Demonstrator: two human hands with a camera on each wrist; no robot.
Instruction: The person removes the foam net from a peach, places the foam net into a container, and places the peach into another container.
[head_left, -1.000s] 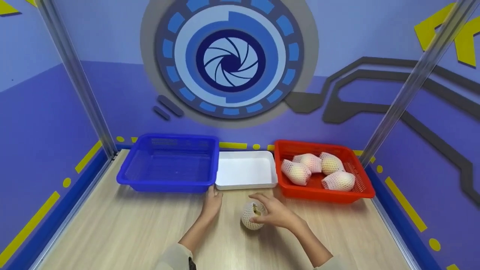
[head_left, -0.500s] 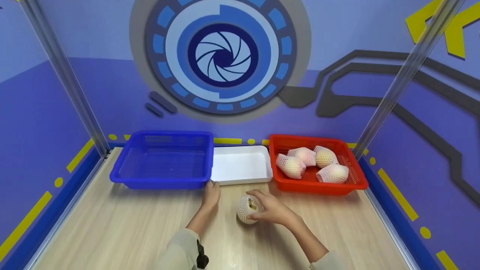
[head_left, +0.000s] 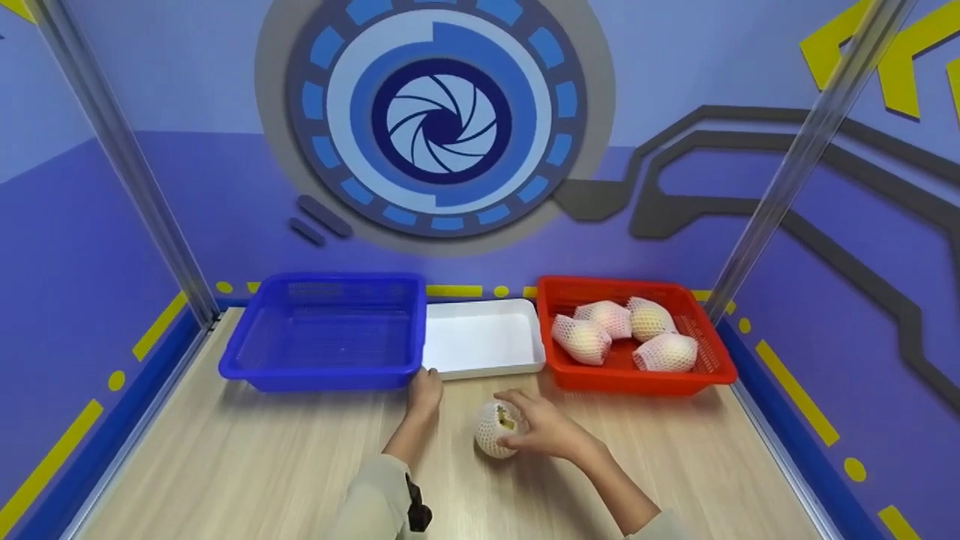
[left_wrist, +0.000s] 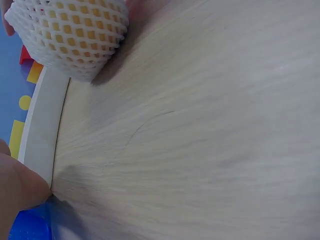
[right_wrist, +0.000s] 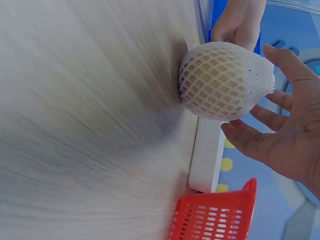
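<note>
A round yellowish fruit in a white foam net [head_left: 491, 433] stands on the wooden table in front of the white tray [head_left: 480, 369]. My right hand [head_left: 551, 427] is spread loosely around its right side. In the right wrist view the fingertips [right_wrist: 235, 129] touch the net, while the thumb stands a little away from it. My left hand [head_left: 425, 394] is at the tray's front left corner, beside the blue basket [head_left: 330, 375]; its thumb [left_wrist: 30, 187] presses the tray's front wall and a finger reaches over the rim. The fruit's exact kind is hidden by the net.
A red basket [head_left: 637, 382] at the right holds several fruits in pinkish foam nets [head_left: 581, 341]. The blue basket, white tray and red basket stand in a row against the patterned back wall [head_left: 450, 247]. Metal posts [head_left: 810, 150] rise at the back corners.
The head view has shifted slightly. Both hands keep nearly the same places, the left at the tray corner and the right around the netted fruit, which stays on the table.
</note>
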